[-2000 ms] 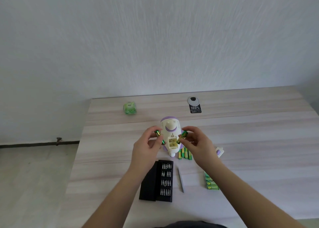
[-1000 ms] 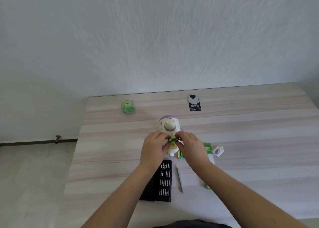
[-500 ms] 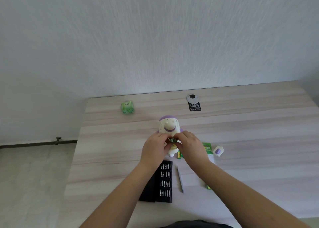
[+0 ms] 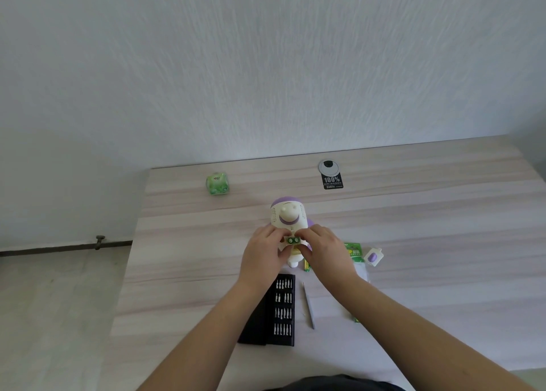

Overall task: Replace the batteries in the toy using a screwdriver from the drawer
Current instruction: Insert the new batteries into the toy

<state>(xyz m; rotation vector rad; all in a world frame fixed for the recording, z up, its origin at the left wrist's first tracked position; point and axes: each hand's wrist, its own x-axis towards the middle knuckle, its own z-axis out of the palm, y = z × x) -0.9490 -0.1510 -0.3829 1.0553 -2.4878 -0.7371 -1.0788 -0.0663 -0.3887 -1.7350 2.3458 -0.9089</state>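
Observation:
The white and purple toy (image 4: 288, 214) lies on its back in the middle of the wooden table (image 4: 413, 213), its battery compartment facing up. Two green batteries (image 4: 291, 240) stand side by side in the compartment, round ends toward me. My left hand (image 4: 263, 253) pinches the left battery and my right hand (image 4: 328, 251) pinches the right one, with both hands against the toy's body. A thin silver screwdriver (image 4: 308, 306) lies on the table below my hands. The small white and purple battery cover (image 4: 373, 256) lies to the right.
An open black bit case (image 4: 280, 309) lies beside the screwdriver. A green battery pack (image 4: 354, 250) and loose batteries (image 4: 307, 266) lie by my right hand. A green cube (image 4: 217, 183), a black label (image 4: 332, 182) and a round grommet (image 4: 328, 166) sit at the back.
Two seconds ago each hand held a battery in the air beside the toy. Both hands have since come together over the compartment, and the batteries now stand in it.

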